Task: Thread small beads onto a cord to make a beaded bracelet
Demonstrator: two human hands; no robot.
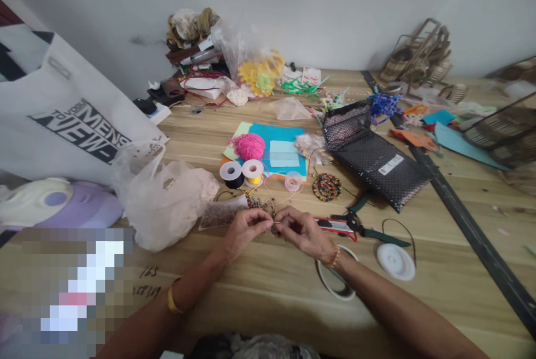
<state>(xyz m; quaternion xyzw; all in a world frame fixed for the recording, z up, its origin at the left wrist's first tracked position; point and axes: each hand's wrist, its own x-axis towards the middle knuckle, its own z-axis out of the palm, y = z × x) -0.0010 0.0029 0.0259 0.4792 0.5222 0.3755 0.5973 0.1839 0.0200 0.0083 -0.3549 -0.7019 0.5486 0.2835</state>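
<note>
My left hand (pixel 245 229) and my right hand (pixel 304 231) meet over the wooden table (pixel 268 286). Both pinch a thin cord strung with small dark beads (pixel 274 229) between the fingertips. Just behind the hands lie loose coloured beads (pixel 257 202) and a small clear bag of brown beads (pixel 221 214). A coil of multicoloured beads (pixel 327 186) lies further back to the right. Thread spools stand nearby: a black one (pixel 231 174), a white and yellow one (pixel 253 172). A pink yarn ball (pixel 250 146) rests on blue paper sheets (pixel 278 152).
Pliers with green handles (pixel 368 230) and a white round lid (pixel 396 261) lie right of my hands. A black bubble mailer (pixel 374 155), a crumpled clear plastic bag (pixel 161 197), a white printed tote bag (pixel 62 124) and wire baskets (pixel 498 124) crowd the table; a dark strip (pixel 460 208) crosses it.
</note>
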